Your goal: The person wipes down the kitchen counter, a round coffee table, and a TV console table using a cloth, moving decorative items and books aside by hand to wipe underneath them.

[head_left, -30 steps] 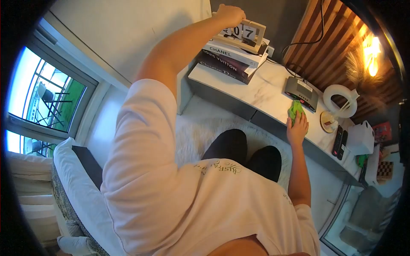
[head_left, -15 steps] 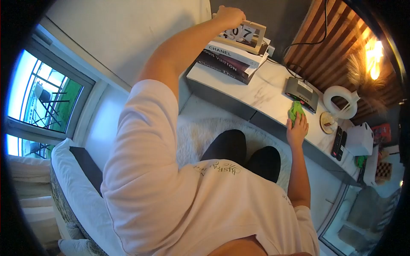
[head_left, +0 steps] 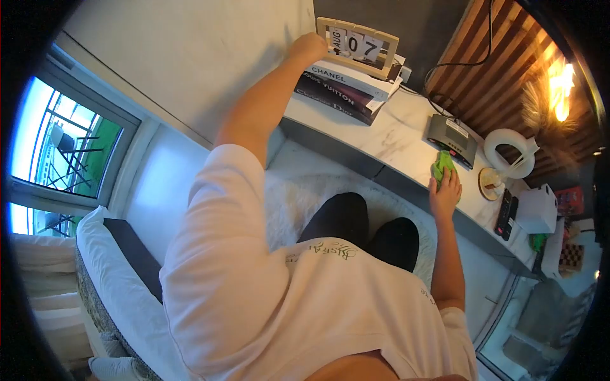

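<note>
My left hand [head_left: 309,49] is at the left edge of a wooden-framed flip calendar [head_left: 359,46] that reads AUG 07. Its fingers are curled at the frame, with their tips partly hidden. The calendar stands upright on a stack of books [head_left: 337,95] with CHANEL, LOUIS VUITTON and Christian Dior on the spines. Farther right, my right hand [head_left: 446,192] rests on the marble-look cabinet top, its fingers over a crumpled green cloth [head_left: 442,166]. The cloth lies just in front of a grey desk device [head_left: 451,140] with a small screen.
Right of the device stand a white ring-shaped vase [head_left: 509,153], a round gold-rimmed coaster [head_left: 489,183], black remotes [head_left: 506,214] and a white box [head_left: 537,208]. A black cable [head_left: 460,64] hangs along the slatted wall. A fluffy rug [head_left: 286,203] lies below the cabinet.
My left hand has moved from the calendar's top edge down to its left side, uncovering the AUG card. My right hand stays on the green cloth.
</note>
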